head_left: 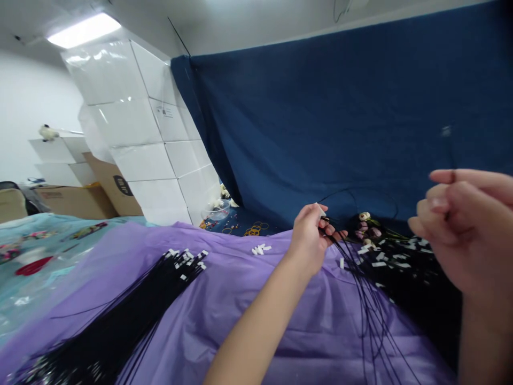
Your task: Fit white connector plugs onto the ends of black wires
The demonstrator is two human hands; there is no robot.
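My left hand point(308, 238), closed, grips a bunch of thin black cords point(363, 283) that hang down over the purple cloth. A white tag point(321, 212) shows at its thumb. Raised at the right, my right hand point(467, 224) pinches a single black cord point(452, 152), whose small pale end stands up above the fingers, blurred. A thin loop of cord arcs between the two hands. Below and behind my right hand lies a pile of black cords with white tags point(401, 262). Another thick bundle of tagged black cords point(132, 315) lies at the left.
Several loose white tags point(261, 249) lie on the purple cloth point(240, 299). Artificial flowers point(366, 227) rest by the right pile. Behind are a clear bowl point(217, 210), yellow rings point(255, 229), stacked white boxes point(140, 128) and a blue curtain point(320, 117).
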